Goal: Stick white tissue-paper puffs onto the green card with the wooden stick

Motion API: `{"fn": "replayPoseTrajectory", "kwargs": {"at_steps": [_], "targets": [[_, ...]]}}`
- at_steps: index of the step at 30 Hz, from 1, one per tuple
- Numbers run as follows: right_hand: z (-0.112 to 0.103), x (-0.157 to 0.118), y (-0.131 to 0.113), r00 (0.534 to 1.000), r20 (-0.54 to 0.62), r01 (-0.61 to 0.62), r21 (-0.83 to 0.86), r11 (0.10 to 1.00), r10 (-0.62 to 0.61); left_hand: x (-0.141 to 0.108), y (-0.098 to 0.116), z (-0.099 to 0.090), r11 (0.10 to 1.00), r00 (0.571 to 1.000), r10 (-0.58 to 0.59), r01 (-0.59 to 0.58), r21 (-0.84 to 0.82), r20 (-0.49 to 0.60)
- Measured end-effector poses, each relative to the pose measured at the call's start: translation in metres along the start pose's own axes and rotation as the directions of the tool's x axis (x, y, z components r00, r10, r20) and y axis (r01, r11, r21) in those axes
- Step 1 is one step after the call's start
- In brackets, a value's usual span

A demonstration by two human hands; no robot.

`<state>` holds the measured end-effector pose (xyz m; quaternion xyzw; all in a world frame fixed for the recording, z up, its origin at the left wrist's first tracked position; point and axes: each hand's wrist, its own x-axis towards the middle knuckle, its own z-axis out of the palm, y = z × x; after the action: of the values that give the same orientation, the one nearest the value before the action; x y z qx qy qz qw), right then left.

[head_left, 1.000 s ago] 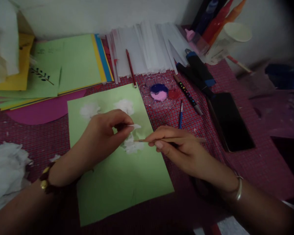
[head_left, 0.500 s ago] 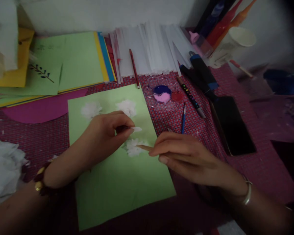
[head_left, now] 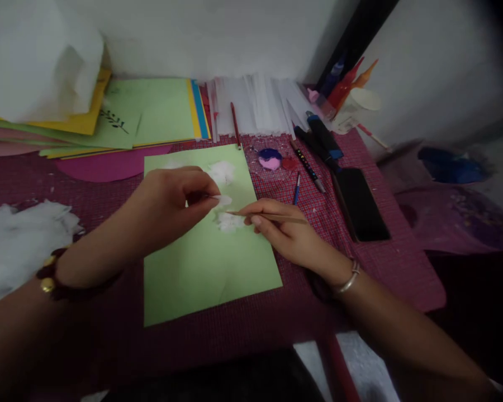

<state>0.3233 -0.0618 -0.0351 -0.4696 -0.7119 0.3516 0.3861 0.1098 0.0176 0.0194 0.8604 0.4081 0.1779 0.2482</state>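
My left hand (head_left: 174, 198) pinches a small white paper piece (head_left: 223, 199) between thumb and fingertips, above the green sheet (head_left: 201, 279). In my right hand (head_left: 291, 234) is a thin wooden stick (head_left: 279, 216), held like a pencil, its tip pointing left near the white piece. Just below that tip sits a white paper flower (head_left: 229, 223) on the sheet. A second white flower (head_left: 222, 172) lies farther up. Behind my left hand, a third flower (head_left: 174, 164) is mostly hidden.
A palette (head_left: 272, 162) with blue, pink and red paint lies right of the sheet. Beyond it are a marker (head_left: 308, 166), a paintbrush (head_left: 297, 188) and a black phone (head_left: 362, 204). Crumpled white paper (head_left: 25, 245) is at left; white strips (head_left: 255, 106) lie at the back.
The camera view has shifted, showing more of the table's front. The stick's tip has come closer to the white paper piece. Both hands keep their holds.
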Motion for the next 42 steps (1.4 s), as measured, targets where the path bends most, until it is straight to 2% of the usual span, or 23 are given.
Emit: {"fn": "replayPoseTrajectory", "kwargs": {"at_steps": [4,9,12,16,18,22,25,27,30,32,35,40,42], "targets": [[-0.001,-0.002,0.007,1.000,-0.008,-0.013,-0.032,0.999,0.013,-0.027,-0.005,-0.003,0.999,0.997,-0.051,0.050,-0.016,-0.052],[-0.001,-0.006,0.010,0.996,-0.076,-0.050,0.047,0.998,0.053,-0.050,-0.024,0.002,0.988,0.982,-0.153,0.150,-0.037,-0.113],[0.000,-0.008,0.006,0.996,-0.081,-0.035,0.113,0.993,0.045,-0.053,-0.030,0.008,0.980,0.976,-0.187,0.177,-0.095,-0.111],[0.002,-0.008,0.002,0.996,0.092,-0.011,0.100,0.995,0.002,-0.053,-0.032,0.018,0.971,0.975,-0.197,0.180,-0.154,-0.099],[0.002,-0.007,0.003,0.990,0.140,-0.017,0.070,0.997,0.007,-0.053,-0.033,0.024,0.961,0.972,-0.216,0.193,-0.199,-0.098],[0.003,-0.005,0.011,0.999,0.032,-0.022,0.088,0.996,0.019,-0.055,-0.035,0.032,0.930,0.967,-0.248,0.220,-0.295,-0.058],[0.005,-0.003,0.014,0.998,-0.049,-0.025,0.161,0.987,0.034,-0.057,-0.031,0.032,0.930,0.976,-0.215,0.218,-0.296,0.045],[0.005,-0.002,0.014,0.997,-0.069,-0.031,0.198,0.980,0.045,-0.056,-0.025,0.030,0.939,0.979,-0.147,0.183,-0.291,0.143],[0.006,0.001,0.013,0.996,-0.067,-0.041,0.223,0.974,0.058,-0.050,-0.017,0.029,0.963,0.961,0.005,0.070,-0.259,0.276],[0.005,0.002,0.012,0.996,-0.066,-0.042,0.221,0.974,0.058,-0.042,-0.012,0.033,0.978,0.945,0.074,-0.006,-0.210,0.318],[0.005,0.001,0.012,0.996,-0.073,-0.037,0.202,0.979,0.053,-0.031,-0.011,0.044,0.991,0.952,0.099,-0.068,-0.117,0.290],[0.004,-0.006,0.007,0.977,-0.207,0.007,0.250,0.968,0.046,-0.028,-0.016,0.061,0.998,0.984,0.052,-0.044,-0.051,0.168],[0.002,-0.010,0.003,0.976,-0.214,0.022,0.277,0.961,0.039,-0.031,-0.017,0.063,0.998,0.987,0.051,-0.045,-0.045,0.149]]}}
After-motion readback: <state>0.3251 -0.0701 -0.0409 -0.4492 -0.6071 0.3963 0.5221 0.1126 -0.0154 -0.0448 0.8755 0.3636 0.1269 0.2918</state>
